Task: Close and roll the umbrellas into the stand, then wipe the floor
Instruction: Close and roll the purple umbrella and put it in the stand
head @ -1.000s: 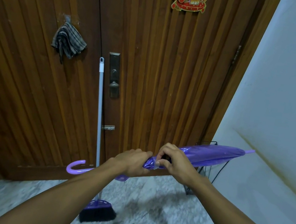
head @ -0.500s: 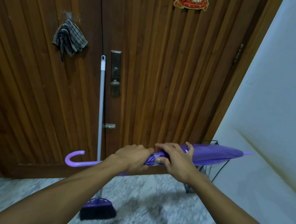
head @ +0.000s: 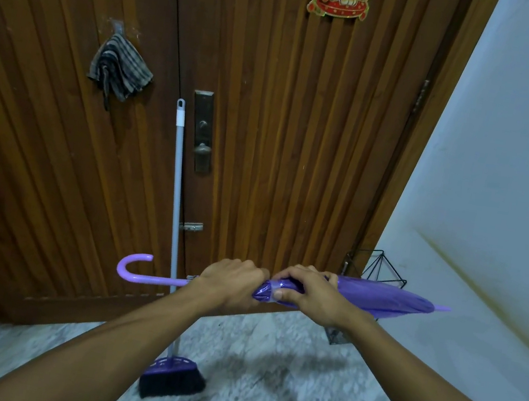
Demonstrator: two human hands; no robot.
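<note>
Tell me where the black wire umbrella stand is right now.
In the head view, the black wire umbrella stand sits on the floor at lower right, in the corner between the brown wooden door and the white wall, partly behind the rolled purple umbrella.

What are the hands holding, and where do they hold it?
Both hold the purple umbrella: left hand around its shaft, right hand around the rolled canopy's lower end.

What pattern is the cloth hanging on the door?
The cloth is striped in grey and dark bands; it shows in the head view, upper left on the door.
</note>
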